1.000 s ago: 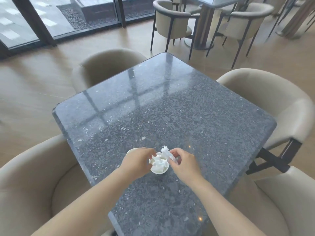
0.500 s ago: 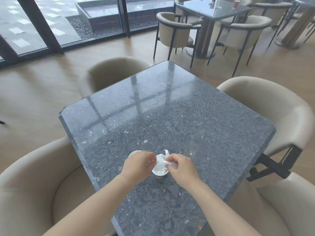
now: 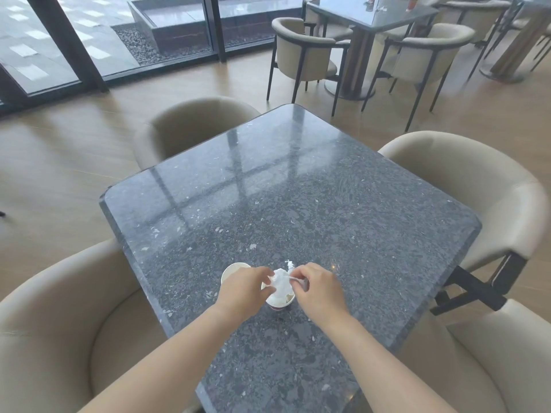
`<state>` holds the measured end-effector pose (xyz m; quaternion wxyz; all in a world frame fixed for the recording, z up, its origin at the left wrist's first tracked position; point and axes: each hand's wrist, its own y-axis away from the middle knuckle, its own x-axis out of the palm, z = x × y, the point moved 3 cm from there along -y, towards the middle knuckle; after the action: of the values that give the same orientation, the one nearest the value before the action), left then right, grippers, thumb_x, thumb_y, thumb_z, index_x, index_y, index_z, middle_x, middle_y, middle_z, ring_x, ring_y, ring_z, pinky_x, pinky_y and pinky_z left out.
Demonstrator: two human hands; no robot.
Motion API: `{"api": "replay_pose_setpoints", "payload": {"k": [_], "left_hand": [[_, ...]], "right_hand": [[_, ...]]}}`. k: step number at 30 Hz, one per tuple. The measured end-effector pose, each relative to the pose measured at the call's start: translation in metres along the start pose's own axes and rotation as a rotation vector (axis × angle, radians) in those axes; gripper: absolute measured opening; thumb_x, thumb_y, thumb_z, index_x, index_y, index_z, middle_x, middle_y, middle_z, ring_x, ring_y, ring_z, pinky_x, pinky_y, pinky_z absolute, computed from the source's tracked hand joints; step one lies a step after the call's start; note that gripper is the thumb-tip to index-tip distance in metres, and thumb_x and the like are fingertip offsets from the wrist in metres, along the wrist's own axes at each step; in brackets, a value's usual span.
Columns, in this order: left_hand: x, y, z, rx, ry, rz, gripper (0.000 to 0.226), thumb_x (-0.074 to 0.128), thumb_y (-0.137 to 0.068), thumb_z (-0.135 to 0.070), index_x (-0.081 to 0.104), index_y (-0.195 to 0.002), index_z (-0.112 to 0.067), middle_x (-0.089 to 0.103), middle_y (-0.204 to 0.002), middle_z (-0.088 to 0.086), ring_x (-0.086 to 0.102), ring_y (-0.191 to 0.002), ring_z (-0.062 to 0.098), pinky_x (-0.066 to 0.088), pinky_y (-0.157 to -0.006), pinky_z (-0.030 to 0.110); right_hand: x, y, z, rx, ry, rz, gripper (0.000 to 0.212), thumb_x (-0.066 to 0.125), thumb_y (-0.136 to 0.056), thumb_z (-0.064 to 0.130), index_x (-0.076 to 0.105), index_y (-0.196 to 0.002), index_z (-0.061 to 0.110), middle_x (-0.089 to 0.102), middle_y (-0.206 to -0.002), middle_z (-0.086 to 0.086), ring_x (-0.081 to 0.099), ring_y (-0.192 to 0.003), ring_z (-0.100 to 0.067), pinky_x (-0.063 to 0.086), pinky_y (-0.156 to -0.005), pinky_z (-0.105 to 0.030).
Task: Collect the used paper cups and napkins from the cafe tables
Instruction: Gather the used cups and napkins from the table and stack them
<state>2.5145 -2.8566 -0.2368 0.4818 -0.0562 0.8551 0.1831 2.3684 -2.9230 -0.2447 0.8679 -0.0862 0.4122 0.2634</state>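
A paper cup (image 3: 280,305) with a red lower band stands on the dark speckled table (image 3: 298,189), near its front edge. Crumpled white napkin (image 3: 281,282) bulges out of its mouth. My left hand (image 3: 244,290) pinches the napkin from the left and my right hand (image 3: 317,289) pinches it from the right, both over the cup. A second, empty white paper cup (image 3: 234,271) stands just behind my left hand, partly hidden by it.
Beige armchairs surround the table: one at the near left (image 3: 59,323), one at the far left (image 3: 190,126), one on the right (image 3: 477,189). A second table (image 3: 372,13) at the back right carries small cups and is ringed by more chairs. Glass doors line the back.
The view has tilted up, showing more of the far table. Both hands have closed in over the cup, and the napkin sits more bunched at its mouth than a second ago.
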Motion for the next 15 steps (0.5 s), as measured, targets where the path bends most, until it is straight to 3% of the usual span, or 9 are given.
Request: {"api": "replay_pose_setpoints", "payload": {"k": [3,6,11,15], "left_hand": [[0.004,0.003,0.004,0.067,-0.081,0.080,0.044,0.058,-0.088,-0.026,0.048,-0.130,-0.028,0.058,-0.123,-0.011,0.055,-0.109,0.011,0.039,-0.074,0.022],[0.007,0.010,0.006,0.196,-0.105,0.113,0.055,0.056,-0.086,-0.019,0.037,-0.137,-0.028,0.043,-0.137,-0.012,0.044,-0.121,0.012,0.043,-0.083,0.026],[0.016,0.015,0.012,0.347,-0.439,0.188,0.065,0.050,-0.089,-0.014,0.018,-0.145,-0.022,0.021,-0.152,-0.008,0.025,-0.135,0.015,0.041,-0.094,0.033],[0.028,0.015,0.016,0.371,-0.611,0.215,0.066,0.052,-0.086,-0.013,0.019,-0.143,-0.017,0.027,-0.148,-0.004,0.024,-0.135,0.018,0.036,-0.098,0.037]], "right_hand": [[0.007,0.002,-0.003,-0.044,0.101,0.090,0.016,0.053,-0.088,0.022,0.064,-0.100,0.025,0.061,-0.104,0.010,0.057,-0.093,-0.014,0.046,-0.074,-0.028],[0.018,0.008,-0.006,-0.135,0.125,0.173,0.032,0.050,-0.087,0.015,0.060,-0.117,0.021,0.058,-0.122,0.010,0.047,-0.111,-0.015,0.041,-0.090,-0.026],[0.027,0.017,-0.010,-0.221,0.271,0.311,0.057,0.046,-0.081,0.013,0.036,-0.137,0.021,0.031,-0.145,0.014,0.022,-0.131,-0.014,0.029,-0.106,-0.036],[0.035,0.022,-0.015,-0.168,0.371,0.446,0.068,0.046,-0.082,0.013,0.018,-0.143,0.021,0.015,-0.151,0.013,0.011,-0.137,-0.022,0.023,-0.108,-0.044]]}}
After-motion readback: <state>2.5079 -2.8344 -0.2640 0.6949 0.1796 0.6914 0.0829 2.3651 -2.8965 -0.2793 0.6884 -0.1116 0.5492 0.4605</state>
